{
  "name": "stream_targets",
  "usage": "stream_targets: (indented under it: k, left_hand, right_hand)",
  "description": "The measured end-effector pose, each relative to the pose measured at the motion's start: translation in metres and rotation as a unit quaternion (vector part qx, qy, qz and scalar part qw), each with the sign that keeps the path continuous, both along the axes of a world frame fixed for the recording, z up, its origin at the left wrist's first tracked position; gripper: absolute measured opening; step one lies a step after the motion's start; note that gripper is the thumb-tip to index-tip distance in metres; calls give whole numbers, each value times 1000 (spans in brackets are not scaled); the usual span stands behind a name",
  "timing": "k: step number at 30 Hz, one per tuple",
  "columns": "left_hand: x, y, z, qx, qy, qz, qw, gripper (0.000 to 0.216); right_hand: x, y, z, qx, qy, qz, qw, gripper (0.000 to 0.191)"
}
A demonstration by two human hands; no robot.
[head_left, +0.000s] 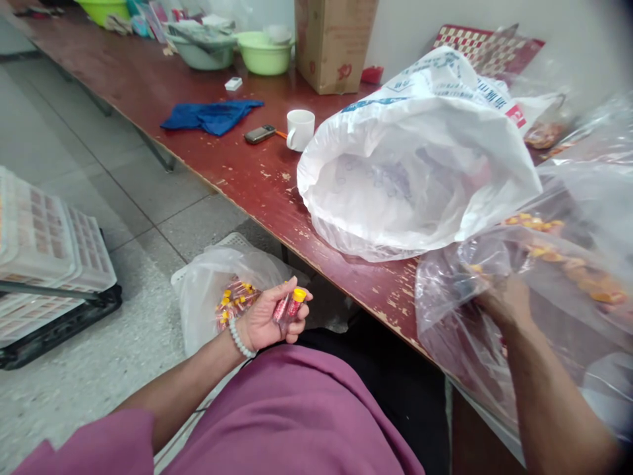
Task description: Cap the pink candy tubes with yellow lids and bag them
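Observation:
My left hand [264,320], with a beaded bracelet at its wrist, is closed around small clear tubes [295,305] with red contents; a yellow cap shows on one. Just below and beyond it, a translucent bag [198,290] by the table edge contains several similar yellow-capped tubes [235,297]. At the right, my right hand [507,300] reaches into a large clear plastic bag [445,316]. Yellow and orange pieces [588,280] show blurrily through its film. Plastic and blur hide the right fingers, so whether they grip anything cannot be seen.
A large white woven sack [430,119] lies open-mouthed on the worn red table [267,198]. Behind stand a white mug [301,128], a phone [260,134], a blue cloth [210,117], basins [264,56] and a cardboard box [331,46]. White crates [54,244] stand on the floor leftward.

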State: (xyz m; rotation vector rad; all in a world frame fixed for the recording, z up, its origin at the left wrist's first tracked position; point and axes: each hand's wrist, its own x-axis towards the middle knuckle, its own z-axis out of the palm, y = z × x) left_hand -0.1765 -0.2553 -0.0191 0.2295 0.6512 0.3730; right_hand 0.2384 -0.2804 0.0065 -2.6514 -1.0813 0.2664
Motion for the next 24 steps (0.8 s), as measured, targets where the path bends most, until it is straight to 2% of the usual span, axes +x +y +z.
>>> stream_targets:
  k: [3,6,9,14,19,22,24]
  left_hand:
    - [4,1,3,10,25,-3,1000,33]
    - [6,1,3,33,35,3,999,20]
    - [6,-2,3,44,9,13,999,13]
    - [5,-7,10,15,-70,25,997,10]
    - [5,-9,26,-39,-167,-1,985,19]
    - [5,-9,33,-72,-190,-7,979,26]
    - [5,-9,36,-68,-196,-6,978,30]
  right_hand:
    - [-8,-13,5,60,29,-1,998,40]
    - [-11,-23,4,78,51,-23,995,40]
    - [-10,-27,0,66,58,-31,996,35]
    - [-7,-26,-2,33,18,-28,999,33]
    - [-11,-21,0,-21,-43,-31,998,43]
    - [-16,-21,0,-48,-69,-6,996,42]
    - [-20,-25,2,-53,-77,1,996,45]
